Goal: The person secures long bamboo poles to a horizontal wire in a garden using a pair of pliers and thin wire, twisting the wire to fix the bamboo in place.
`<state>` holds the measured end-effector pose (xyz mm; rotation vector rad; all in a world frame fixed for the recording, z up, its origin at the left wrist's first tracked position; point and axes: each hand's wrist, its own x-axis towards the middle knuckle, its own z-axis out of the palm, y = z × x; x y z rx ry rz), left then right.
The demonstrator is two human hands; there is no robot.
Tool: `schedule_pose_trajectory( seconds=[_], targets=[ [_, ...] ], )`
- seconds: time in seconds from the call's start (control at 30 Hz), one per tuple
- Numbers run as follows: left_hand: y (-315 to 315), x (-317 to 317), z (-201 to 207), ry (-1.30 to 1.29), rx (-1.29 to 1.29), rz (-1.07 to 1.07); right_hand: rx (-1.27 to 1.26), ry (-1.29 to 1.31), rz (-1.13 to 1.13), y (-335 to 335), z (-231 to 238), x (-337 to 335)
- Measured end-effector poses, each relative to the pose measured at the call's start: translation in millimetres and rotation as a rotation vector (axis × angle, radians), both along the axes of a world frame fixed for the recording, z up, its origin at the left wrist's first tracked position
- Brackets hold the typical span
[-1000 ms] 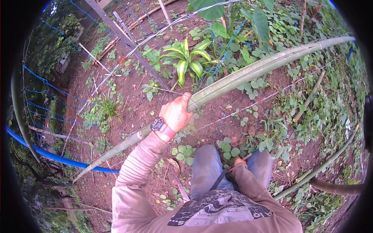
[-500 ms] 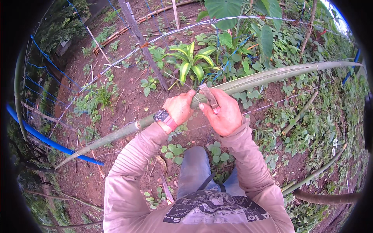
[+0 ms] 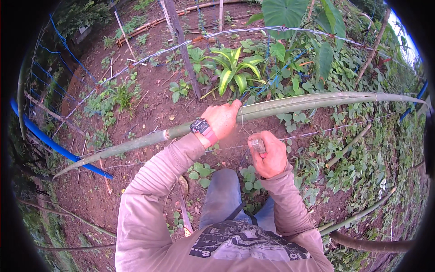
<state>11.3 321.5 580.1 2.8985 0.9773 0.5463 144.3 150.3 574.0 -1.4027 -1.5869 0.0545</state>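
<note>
A long green bamboo pole crosses in front of me, bending down toward both ends. My left hand, with a watch on its wrist, is closed round the pole near its middle. Just right of that hand, a thin wire loops around the pole. Below and to the right, apart from the pole, my right hand is closed on a rusty, blocky metal hand tool with a bit of red showing. The fingers hide most of the tool, so its kind is unclear.
Barbed wire runs beyond the pole past a wooden stake. A striped leafy plant grows behind it. A blue pipe lies at the left. Cut bamboo lengths and ground vines are on the right.
My right hand has come away from the pole, down and to the right, with the tool still in it. The left hand keeps its grip. The wire loop on the pole now shows.
</note>
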Motion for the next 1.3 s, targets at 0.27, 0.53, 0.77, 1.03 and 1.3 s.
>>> schedule_pose_trajectory(
  seconds=[0.27,0.53,0.77,1.03,1.3],
  targets=[
    [-2,-3,4,0.013,-0.027,-0.038,0.093,-0.187,0.067,8,12,15],
    [-2,0,3,-0.043,-0.012,-0.055,0.075,-0.201,0.029,35,48,13],
    [5,2,-6,-0.009,0.01,-0.046,0.076,-0.202,0.019,46,56,8],
    [-10,5,19,0.017,-0.06,0.016,0.053,-0.083,0.079,24,38,21],
    [-10,4,14,0.01,-0.005,0.022,-0.395,1.202,0.26,-48,-69,23]
  ],
)
